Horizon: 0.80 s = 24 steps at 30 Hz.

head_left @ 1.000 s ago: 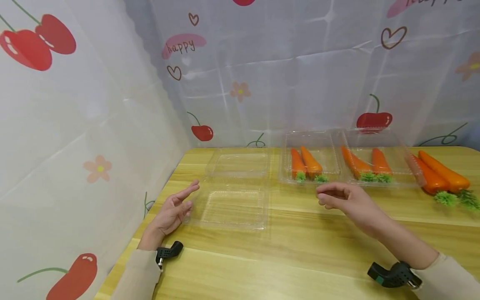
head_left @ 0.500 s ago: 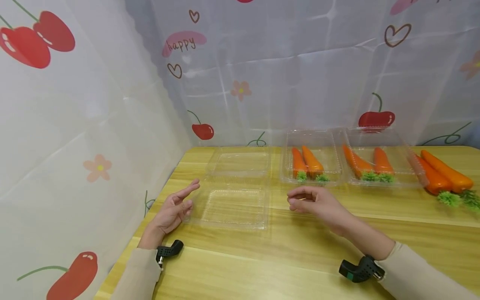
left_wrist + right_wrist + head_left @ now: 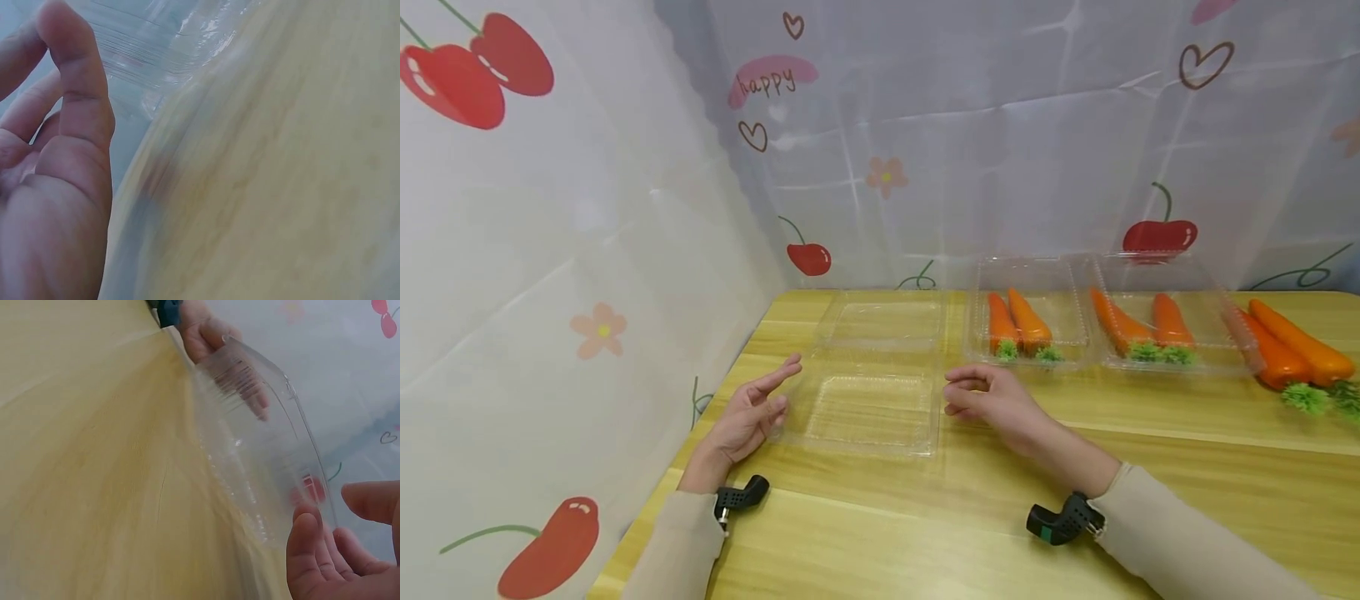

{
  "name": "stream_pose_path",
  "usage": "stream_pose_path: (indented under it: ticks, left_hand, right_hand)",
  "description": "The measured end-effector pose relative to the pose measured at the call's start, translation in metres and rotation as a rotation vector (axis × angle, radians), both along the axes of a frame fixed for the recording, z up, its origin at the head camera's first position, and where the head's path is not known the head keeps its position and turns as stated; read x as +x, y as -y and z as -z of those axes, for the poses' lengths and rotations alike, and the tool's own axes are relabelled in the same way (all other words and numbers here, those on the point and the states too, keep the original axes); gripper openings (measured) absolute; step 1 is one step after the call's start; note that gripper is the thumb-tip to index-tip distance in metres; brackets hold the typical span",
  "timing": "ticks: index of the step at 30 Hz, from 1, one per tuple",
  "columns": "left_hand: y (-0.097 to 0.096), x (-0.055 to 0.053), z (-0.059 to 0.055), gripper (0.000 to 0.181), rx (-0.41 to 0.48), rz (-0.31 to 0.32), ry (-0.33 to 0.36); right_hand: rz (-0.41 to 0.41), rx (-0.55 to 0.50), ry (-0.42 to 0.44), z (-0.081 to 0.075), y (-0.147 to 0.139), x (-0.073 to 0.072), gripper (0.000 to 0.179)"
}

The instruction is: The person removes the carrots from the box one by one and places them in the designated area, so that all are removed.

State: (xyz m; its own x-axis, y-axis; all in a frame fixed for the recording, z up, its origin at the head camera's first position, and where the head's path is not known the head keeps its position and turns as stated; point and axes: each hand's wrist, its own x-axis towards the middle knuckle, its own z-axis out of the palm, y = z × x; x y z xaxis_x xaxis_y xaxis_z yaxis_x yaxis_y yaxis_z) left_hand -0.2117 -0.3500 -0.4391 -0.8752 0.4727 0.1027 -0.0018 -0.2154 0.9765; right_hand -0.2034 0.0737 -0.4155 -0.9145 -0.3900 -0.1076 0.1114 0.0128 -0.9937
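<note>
A clear plastic clamshell box lies on the table with its lid folded back, nothing inside. My left hand is by the box's left side, fingers extended and thumb near the rim; whether it touches I cannot tell. Close to the right rim is my right hand, fingers loosely bent and holding nothing. From the right wrist view, the upright wall of the box stands between both hands. My left palm fills the left part of its wrist view, with clear plastic beyond the fingertips.
Behind my right hand stands a clear box with two carrots inside. Beside it is another clear box with two carrots. Two loose carrots lie farther right. A patterned curtain rises behind the wooden table.
My right hand has moved left from in front of the carrot boxes to the right side of the empty box. The left hand has stayed in place.
</note>
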Motion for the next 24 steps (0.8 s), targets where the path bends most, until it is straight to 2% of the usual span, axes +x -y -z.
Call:
stream_pose_path:
  ticks: [8, 13, 15, 24]
  left_hand:
    - [0.006, -0.001, 0.001, 0.053, -0.008, -0.077, -0.022]
    - [0.01, 0.001, -0.001, 0.055, -0.013, -0.095, -0.036]
    - [0.012, 0.001, -0.001, 0.056, -0.023, -0.12, -0.042]
    - [0.019, -0.002, -0.003, 0.053, -0.076, -0.352, -0.03]
  right_hand:
    - [0.033, -0.103, 0.108, 0.002, 0.025, -0.002, 0.056]
    - [0.074, -0.151, 0.143, 0.003, 0.042, -0.003, 0.059]
    - [0.089, -0.167, 0.153, 0.003, 0.049, -0.003, 0.059]
    - [0.111, -0.226, 0.191, 0.003, 0.074, -0.007, 0.061]
